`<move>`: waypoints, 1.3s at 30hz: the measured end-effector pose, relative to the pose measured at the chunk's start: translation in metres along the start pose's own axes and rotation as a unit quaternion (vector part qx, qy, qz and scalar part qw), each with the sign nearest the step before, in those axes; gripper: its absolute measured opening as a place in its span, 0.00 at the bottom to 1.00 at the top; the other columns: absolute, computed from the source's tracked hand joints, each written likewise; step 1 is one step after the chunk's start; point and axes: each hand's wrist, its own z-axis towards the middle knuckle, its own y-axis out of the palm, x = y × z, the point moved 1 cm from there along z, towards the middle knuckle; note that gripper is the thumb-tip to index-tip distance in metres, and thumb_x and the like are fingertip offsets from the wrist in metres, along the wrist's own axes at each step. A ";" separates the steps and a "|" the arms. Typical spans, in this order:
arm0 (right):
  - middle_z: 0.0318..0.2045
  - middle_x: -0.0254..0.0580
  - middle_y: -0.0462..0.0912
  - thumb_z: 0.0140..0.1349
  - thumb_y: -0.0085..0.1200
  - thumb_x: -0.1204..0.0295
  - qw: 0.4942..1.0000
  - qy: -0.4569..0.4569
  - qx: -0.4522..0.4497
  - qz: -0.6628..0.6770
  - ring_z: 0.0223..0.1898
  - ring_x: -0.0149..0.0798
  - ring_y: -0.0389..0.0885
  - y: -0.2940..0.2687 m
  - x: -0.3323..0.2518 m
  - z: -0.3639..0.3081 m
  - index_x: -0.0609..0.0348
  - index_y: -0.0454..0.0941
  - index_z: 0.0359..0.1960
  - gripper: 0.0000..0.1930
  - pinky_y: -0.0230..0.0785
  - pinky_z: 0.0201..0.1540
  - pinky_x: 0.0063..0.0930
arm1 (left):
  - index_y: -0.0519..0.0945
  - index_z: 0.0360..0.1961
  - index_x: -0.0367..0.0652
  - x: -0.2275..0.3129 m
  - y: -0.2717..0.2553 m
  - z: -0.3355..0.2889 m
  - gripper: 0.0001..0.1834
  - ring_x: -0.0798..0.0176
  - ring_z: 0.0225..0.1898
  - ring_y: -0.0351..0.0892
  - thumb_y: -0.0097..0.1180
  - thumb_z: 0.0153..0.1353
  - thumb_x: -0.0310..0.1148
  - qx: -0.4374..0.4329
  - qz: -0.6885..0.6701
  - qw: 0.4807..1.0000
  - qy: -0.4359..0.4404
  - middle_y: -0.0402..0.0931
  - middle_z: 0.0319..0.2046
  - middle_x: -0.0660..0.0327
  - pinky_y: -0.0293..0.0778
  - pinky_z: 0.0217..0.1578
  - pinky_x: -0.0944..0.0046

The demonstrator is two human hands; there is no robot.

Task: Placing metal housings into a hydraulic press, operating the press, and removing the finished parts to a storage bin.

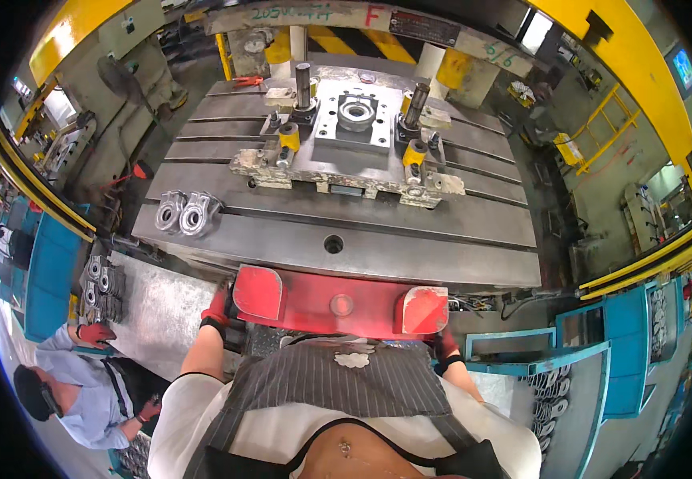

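In front of me is a red two-hand control console (339,306) with a rounded guard at each end. My left hand (216,310), in a red glove, reaches to the outer side of the left guard (258,292). At the outer side of the right guard (426,310) is my right hand (445,345), also gloved and mostly hidden. The fingers of both hands are too covered to read. Beyond, on the slotted press bed, a ring-shaped metal part (357,114) sits in the lower die (354,156) between two guide posts.
Two metal castings (189,213) rest at the bed's left front corner. On my left a person (94,383) in red gloves stands by a metal table (162,307) with several castings. At the right is a blue-framed bin (577,375) holding several castings. Yellow press columns rise on both sides.
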 end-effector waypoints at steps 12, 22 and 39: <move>0.36 0.26 0.76 0.60 0.47 0.56 0.999 -0.010 0.012 0.043 0.31 0.26 0.75 0.017 -0.004 0.024 0.44 0.68 0.48 0.17 0.67 0.27 0.21 | 0.64 0.58 0.45 -0.088 -0.003 0.033 0.24 0.68 0.51 0.66 0.45 0.61 0.40 -0.116 0.387 0.897 0.182 0.66 0.55 0.63 0.62 0.50 0.68; 0.55 0.31 0.68 0.62 0.43 0.56 0.987 -0.112 -0.100 -0.061 0.54 0.32 0.67 0.027 -0.018 0.014 0.50 0.60 0.58 0.24 0.61 0.55 0.31 | 0.67 0.55 0.46 -0.113 -0.021 0.043 0.21 0.67 0.45 0.70 0.45 0.60 0.37 -0.090 0.413 0.883 0.201 0.70 0.50 0.64 0.67 0.45 0.66; 0.46 0.34 0.72 0.58 0.52 0.69 0.998 -0.045 -0.047 -0.005 0.47 0.31 0.71 0.004 -0.006 0.031 0.53 0.61 0.56 0.24 0.67 0.46 0.27 | 0.60 0.59 0.48 -0.095 0.003 0.031 0.27 0.67 0.44 0.71 0.49 0.58 0.37 -0.092 0.351 0.915 0.176 0.71 0.47 0.62 0.71 0.38 0.63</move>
